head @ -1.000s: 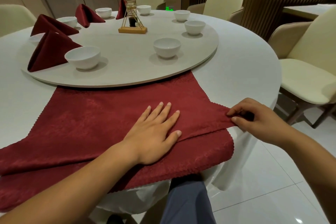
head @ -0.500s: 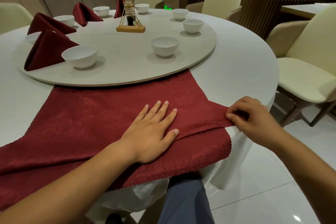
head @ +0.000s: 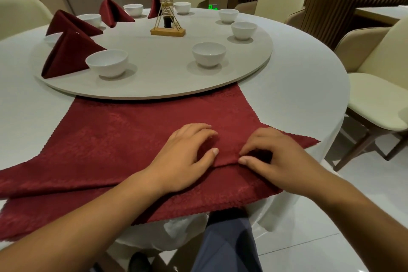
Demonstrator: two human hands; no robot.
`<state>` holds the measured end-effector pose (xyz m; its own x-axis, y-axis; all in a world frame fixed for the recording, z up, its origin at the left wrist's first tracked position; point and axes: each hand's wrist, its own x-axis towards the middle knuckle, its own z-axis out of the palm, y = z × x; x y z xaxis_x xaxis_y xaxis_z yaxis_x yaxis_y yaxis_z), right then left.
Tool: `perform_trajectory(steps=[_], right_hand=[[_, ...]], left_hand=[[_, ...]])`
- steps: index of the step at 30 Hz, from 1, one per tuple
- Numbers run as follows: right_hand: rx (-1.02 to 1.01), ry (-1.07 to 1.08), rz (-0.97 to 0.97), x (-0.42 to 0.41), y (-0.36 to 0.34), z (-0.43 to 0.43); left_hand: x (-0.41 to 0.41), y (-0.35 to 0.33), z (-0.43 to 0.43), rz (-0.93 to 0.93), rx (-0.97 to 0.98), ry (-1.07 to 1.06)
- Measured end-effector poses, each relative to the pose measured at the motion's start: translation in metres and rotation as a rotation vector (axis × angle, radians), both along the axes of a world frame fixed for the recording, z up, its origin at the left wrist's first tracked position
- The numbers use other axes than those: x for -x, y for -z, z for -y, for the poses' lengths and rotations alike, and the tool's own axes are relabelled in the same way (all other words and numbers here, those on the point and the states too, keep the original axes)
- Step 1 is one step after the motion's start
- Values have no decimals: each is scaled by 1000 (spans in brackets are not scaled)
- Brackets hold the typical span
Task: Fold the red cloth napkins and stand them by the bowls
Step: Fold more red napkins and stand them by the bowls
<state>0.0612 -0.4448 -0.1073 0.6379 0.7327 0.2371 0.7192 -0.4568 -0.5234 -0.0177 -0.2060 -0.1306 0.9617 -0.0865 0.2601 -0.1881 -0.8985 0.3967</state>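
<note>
Napkin (head: 123, 139) is laid flat on the counter (head: 298, 99) at the near edge. The top layer is folded over, and the far edge is run under the turntable (head: 159, 73) rim. The fold is pinched by the right hand (head: 280, 161), grip narrow, thumb and forefinger. Left hand (head: 183, 157) is set on the cloth just beside it, fingers bent. Whether anything's actually gripped there can't be told tbh. Folded napkins (head: 66, 55) are stood by bowls (head: 107, 63) far left.

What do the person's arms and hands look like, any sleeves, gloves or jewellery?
The left forearm and right forearm are bare, with no sleeve in view. The left hand and right hand are ungloved, with no ring, watch or bracelet visible. The fingernails are short and unpainted.
</note>
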Motion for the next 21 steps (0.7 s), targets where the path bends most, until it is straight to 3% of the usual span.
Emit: perform_trajectory(steps=[3, 8, 10, 12, 14, 16, 21], right_hand=[[53, -22, 25, 11, 6, -28], [232, 63, 56, 12, 2, -40], [309, 102, 139, 18, -3, -52], [231, 50, 192, 33, -7, -77], [174, -73, 137, 51, -4, -107], [257, -150, 77, 62, 4, -128], [403, -117, 12, 64, 17, -134]], left_hand=[[12, -10, 0, 124, -70, 16], [66, -6, -13, 12, -349, -27], [88, -6, -21, -71, -349, -77], [102, -5, -26, -161, -310, -72], [107, -3, -25, -204, -307, -61], [109, -3, -25, -247, -290, -55], [112, -3, -39, -329, -281, -74]])
